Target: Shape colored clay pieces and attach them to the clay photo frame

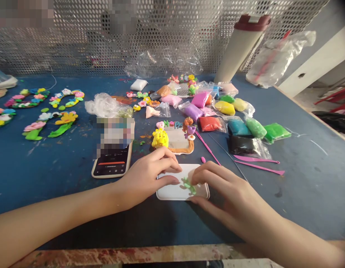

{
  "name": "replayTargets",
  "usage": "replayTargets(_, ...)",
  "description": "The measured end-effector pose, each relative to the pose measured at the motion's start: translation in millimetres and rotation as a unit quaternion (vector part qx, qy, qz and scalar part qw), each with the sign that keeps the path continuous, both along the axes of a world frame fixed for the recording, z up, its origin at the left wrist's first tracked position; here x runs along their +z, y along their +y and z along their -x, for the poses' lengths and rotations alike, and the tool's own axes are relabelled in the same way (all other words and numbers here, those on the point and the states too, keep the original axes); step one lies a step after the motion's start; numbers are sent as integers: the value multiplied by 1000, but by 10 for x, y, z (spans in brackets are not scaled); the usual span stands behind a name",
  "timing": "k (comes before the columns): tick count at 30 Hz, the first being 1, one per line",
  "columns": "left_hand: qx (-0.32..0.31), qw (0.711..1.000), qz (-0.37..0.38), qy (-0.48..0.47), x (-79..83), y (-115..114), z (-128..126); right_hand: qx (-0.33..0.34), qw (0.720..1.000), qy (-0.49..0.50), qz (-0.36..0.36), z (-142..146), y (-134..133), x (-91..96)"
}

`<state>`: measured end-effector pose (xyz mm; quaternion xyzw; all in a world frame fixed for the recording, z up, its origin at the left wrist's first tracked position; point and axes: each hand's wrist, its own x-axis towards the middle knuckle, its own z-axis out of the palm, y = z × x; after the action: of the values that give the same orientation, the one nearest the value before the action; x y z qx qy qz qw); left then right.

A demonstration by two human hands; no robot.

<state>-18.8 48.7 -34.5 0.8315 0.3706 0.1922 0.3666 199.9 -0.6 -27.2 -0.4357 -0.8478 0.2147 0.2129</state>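
Resting my left hand [149,176] open, fingers flat on the white plaque [172,192], I pinch the green clay piece [188,185] with my right hand [220,187].

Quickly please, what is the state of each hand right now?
Left hand: open, fingers flat on the white board, holding nothing.
Right hand: fingertips at the green clay piece on the board; a grip cannot be told.

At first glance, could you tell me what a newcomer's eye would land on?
The left hand and right hand meet over a white tray at the front of the blue table, fingers at a small green clay piece. Behind lie bright bagged clays and a yellow clay figure.
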Motion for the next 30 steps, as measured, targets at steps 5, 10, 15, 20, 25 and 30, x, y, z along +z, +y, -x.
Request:
replayTargets(5, 8, 1000, 1, -3, -17, -9, 0, 13, 999, 15, -33, 12, -51, 5)
replayTargets(10, -2, 1000, -13, -21, -20, -1, 11, -1, 998, 46, 34, -35, 39, 134)
replayTargets(15, 21, 999, -26, -26, 17, -37, 21, 25, 997, 28, 69, -8, 270, 202)
replayTargets(20, 9, 998, -52, 14, 12, -135, 68, 109, 989, 10, 95, 51, 384, 201)
replayTargets(25, -23, 992, -107, 64, -3, -160, 67, 209, 974, 0, 92, -1, 490, 177)
replayTargets(30, -17, 991, -109, 71, -1, -130, 25, 255, 964, 9, 79, -35, 612, 139)
